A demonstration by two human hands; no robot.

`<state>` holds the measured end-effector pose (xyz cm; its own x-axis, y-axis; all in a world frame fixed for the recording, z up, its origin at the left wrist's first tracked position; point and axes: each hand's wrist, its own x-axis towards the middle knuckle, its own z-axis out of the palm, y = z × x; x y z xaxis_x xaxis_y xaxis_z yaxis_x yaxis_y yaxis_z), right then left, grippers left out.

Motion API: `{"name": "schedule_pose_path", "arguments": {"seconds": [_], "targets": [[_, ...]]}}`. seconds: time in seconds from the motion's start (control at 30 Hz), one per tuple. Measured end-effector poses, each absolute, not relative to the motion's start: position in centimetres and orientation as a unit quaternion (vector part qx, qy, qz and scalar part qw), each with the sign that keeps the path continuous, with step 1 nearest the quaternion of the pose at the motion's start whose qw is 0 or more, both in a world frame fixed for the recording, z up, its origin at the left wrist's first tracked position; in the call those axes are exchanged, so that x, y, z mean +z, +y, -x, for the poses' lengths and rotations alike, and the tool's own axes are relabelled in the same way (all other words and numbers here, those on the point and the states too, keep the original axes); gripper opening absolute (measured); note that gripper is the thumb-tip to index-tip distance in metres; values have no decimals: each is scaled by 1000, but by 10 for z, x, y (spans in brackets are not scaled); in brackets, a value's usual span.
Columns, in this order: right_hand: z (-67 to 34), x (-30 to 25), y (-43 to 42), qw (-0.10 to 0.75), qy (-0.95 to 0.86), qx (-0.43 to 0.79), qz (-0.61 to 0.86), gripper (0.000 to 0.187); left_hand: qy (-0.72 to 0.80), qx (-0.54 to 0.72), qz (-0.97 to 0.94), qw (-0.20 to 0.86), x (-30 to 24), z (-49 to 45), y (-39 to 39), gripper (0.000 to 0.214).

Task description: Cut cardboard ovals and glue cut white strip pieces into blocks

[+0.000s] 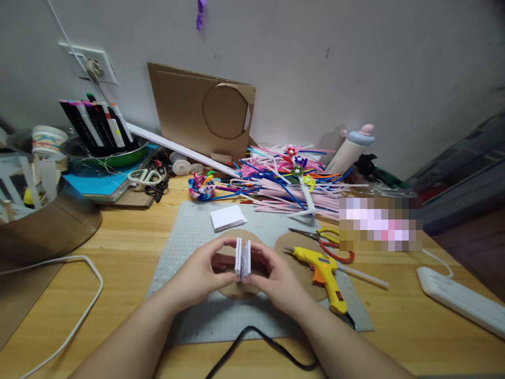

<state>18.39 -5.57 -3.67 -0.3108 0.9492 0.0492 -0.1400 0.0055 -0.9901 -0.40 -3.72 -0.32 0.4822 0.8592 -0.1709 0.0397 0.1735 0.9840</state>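
Both my hands meet over a grey cutting mat (189,226) on a wooden table. My left hand (203,273) pinches a small white foam board piece (238,256) held on edge. My right hand (272,276) pinches a second white piece (246,260) right beside the first, the two standing parallel with a narrow gap. Under my hands lies a round cardboard disc (236,290). A yellow hot glue gun (321,268) lies just right of my right hand, on a second cardboard disc (290,243).
More white pieces (228,217) lie on the mat's far side. Yellow-handled pliers (327,239) and a heap of coloured pipe cleaners (276,181) lie behind. A power strip (460,300) sits at right, a black cable (252,342) near me, and markers in a green bowl (102,150) at left.
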Motion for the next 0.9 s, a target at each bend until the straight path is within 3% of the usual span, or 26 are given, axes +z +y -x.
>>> {"name": "schedule_pose_path", "arguments": {"seconds": [0.9], "targets": [[-180, -44, -53, 463, -563, 561, 393, 58, 369, 322, -535, 688, -11, 3, -33, 57]]}}
